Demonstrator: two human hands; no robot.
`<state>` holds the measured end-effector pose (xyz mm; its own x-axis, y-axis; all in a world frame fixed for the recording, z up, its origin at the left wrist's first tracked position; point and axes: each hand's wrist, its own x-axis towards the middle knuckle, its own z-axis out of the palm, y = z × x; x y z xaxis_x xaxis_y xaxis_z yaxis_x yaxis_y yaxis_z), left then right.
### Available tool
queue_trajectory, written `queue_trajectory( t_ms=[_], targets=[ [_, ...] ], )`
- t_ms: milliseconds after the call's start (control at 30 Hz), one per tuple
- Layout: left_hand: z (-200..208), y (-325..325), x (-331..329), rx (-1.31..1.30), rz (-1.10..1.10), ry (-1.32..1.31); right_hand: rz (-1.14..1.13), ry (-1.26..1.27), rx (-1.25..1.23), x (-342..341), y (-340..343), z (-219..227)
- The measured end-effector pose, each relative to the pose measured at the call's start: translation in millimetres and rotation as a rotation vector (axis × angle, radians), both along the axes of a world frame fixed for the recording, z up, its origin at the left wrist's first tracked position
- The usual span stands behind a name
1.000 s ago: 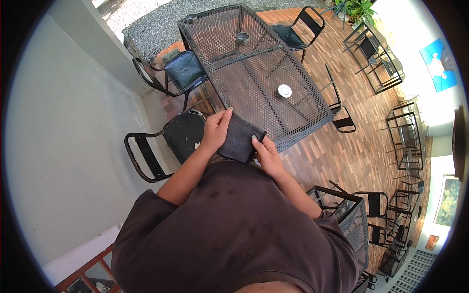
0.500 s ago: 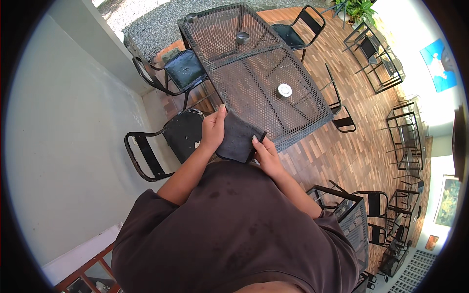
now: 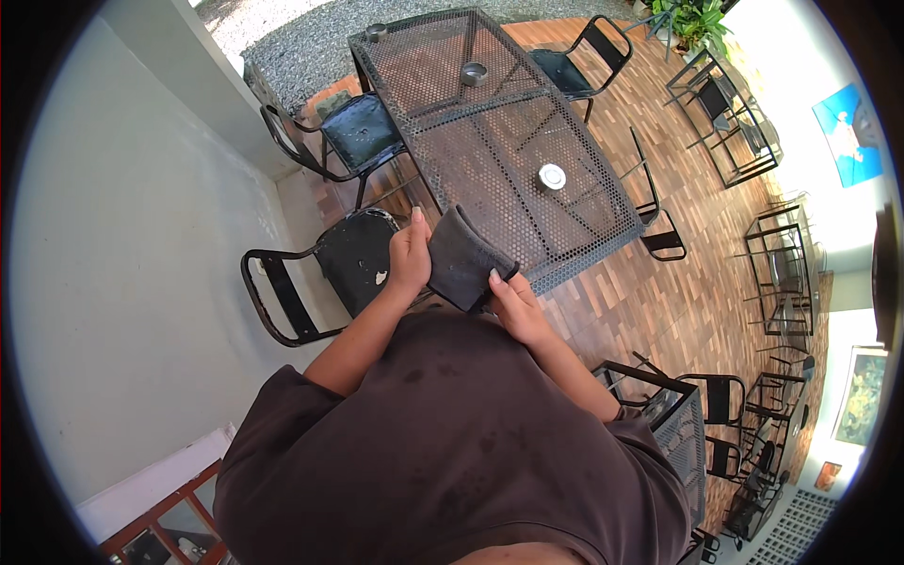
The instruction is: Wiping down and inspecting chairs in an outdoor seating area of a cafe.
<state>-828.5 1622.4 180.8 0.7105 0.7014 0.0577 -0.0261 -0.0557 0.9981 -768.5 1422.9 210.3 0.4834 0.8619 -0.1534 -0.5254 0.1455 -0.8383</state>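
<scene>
A folded dark grey cloth (image 3: 463,262) with black edging is stretched between my hands, just in front of my body and by the near end of the mesh table (image 3: 471,151). My left hand (image 3: 411,254) grips its left side, thumb pointing up, the other fingers partly hidden. At the lower right corner, my right hand (image 3: 516,306) pinches the cloth with the thumb on top; its fingertips underneath are out of sight. The cloth's upper edge curls over, and it is held apart from the tabletop.
A round white-topped tin (image 3: 551,177) and two dark ashtrays (image 3: 474,73) stand on the mesh table. Black metal chairs (image 3: 356,252) line its left side, near a pale wall (image 3: 141,282). Another mesh table (image 3: 680,438) is close at my right, on wood-patterned flooring (image 3: 603,315).
The cloth has bent: its upper edge now curls and its face is narrower. My left hand has shifted slightly, while my right hand stays near the same corner.
</scene>
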Motion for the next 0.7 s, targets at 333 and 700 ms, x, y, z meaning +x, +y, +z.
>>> queue_trajectory(
  t_ms=[333,700],
  targets=[
    [-4.5,0.9,-2.0,-0.105,-0.043,-0.082,-0.091,0.053,0.101,-6.5,5.8,14.0],
    [-3.2,-7.9,-1.6,-0.036,-0.133,0.009,-0.176,0.104,0.178,-4.2,4.8,14.8]
  ],
)
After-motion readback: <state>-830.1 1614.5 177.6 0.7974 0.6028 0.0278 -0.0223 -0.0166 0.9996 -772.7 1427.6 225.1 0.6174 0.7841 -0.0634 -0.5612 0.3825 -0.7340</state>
